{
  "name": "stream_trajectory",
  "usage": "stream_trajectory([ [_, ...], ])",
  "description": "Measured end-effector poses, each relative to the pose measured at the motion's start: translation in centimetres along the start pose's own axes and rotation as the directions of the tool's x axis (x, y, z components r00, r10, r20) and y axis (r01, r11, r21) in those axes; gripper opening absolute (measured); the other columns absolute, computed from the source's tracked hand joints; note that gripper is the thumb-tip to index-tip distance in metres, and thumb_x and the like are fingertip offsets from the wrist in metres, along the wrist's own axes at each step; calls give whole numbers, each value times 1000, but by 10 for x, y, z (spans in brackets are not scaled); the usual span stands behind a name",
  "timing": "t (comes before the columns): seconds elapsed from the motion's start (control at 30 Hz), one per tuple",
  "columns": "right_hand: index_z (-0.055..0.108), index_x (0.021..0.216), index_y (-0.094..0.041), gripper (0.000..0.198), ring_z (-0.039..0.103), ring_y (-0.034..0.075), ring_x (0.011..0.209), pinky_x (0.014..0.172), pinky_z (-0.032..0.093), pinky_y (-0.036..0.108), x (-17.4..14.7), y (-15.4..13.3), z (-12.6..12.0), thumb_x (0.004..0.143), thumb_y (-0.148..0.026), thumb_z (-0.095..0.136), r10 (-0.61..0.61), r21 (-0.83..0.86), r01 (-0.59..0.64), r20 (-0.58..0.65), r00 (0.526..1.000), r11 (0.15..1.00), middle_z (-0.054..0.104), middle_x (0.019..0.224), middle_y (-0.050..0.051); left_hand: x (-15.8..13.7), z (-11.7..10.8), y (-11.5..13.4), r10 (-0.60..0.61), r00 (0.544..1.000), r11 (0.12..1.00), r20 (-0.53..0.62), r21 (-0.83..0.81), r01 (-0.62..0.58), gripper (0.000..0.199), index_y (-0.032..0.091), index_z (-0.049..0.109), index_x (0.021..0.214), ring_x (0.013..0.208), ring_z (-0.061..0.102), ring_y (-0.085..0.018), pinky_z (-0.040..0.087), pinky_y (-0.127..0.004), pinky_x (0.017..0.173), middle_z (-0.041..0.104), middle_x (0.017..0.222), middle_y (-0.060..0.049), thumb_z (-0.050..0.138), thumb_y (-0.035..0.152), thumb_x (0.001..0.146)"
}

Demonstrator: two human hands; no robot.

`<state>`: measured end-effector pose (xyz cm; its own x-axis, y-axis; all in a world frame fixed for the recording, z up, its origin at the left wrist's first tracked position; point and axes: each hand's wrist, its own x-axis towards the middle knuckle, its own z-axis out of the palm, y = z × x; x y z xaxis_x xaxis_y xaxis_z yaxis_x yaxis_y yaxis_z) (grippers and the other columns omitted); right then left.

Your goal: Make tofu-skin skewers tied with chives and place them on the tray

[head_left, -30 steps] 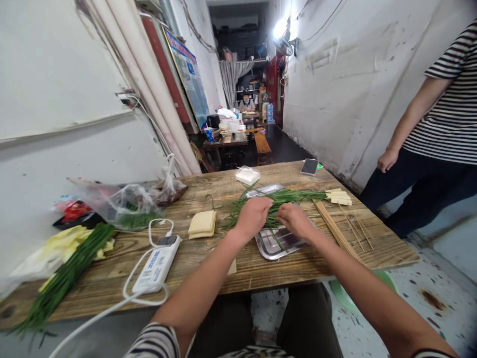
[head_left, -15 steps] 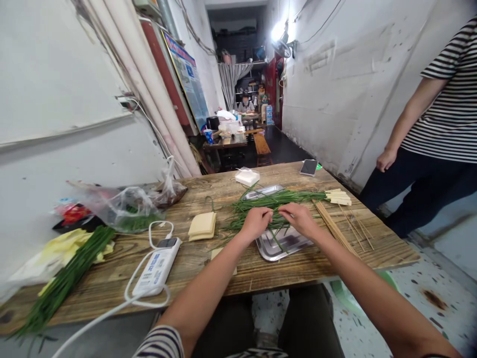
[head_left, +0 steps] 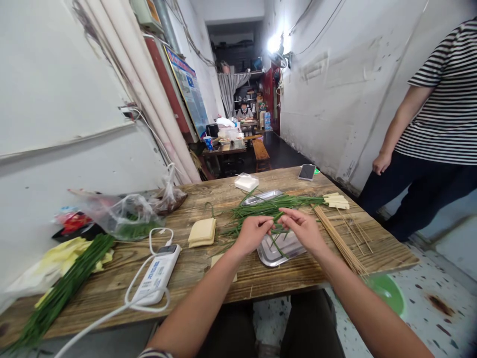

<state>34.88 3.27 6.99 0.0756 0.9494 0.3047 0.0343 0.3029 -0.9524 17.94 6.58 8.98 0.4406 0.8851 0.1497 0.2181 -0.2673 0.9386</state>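
Over a metal tray [head_left: 276, 256], my left hand [head_left: 255, 234] and my right hand [head_left: 301, 229] face each other, fingertips pinched on green chives [head_left: 278, 216]. How many strands they hold is hidden by the fingers. A loose pile of chives [head_left: 248, 211] lies just behind both hands, partly over a second metal tray [head_left: 263, 197]. Left of my left hand sits a stack of pale yellow tofu-skin squares [head_left: 201, 232], with a single square [head_left: 219, 260] half covered by my forearm. Pale rolled pieces on skewers [head_left: 336, 201] rest at the right end of the pile.
Bamboo skewers [head_left: 339, 241] lie right of my right hand. A white power strip [head_left: 158, 273], a chive bundle [head_left: 67, 283] and plastic bags [head_left: 130, 214] occupy the left side. A phone [head_left: 307, 172] and white box [head_left: 246, 182] stand behind. A person [head_left: 439, 109] stands at right.
Both hands have come slightly lower and nearer to me, still pinched together on the chives. The camera view has shifted a little, showing more of the green basin below the table.
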Motion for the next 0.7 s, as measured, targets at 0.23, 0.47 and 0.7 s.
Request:
stream_trajectory([
  [0.23,72,92,-19,34,57,12,59,56,47,24,-5,-22,12,65,-39,75,75,121,-61,-113,991,991,67,71,1,-15,-1,17,-22,1000,997,4,-69,22,28,12,73,78,56,51,-11,40,-22,59,65,67,-3,55,33,78],
  [0.47,67,65,-16,31,51,9,52,48,39,20,-10,-30,20,56,-41,82,196,237,-176,-65,978,956,60,56,-1,-24,-2,24,25,999,996,-30,-88,-27,28,11,72,76,59,52,-12,40,-23,61,65,67,-3,56,33,78],
  [0.7,65,60,-16,28,49,8,50,48,40,20,-11,-36,26,61,-39,80,131,181,-119,-58,990,976,59,53,-3,-30,-6,27,40,999,992,-21,-118,-42,28,10,73,79,60,54,-13,42,-23,62,67,69,-5,57,34,78],
])
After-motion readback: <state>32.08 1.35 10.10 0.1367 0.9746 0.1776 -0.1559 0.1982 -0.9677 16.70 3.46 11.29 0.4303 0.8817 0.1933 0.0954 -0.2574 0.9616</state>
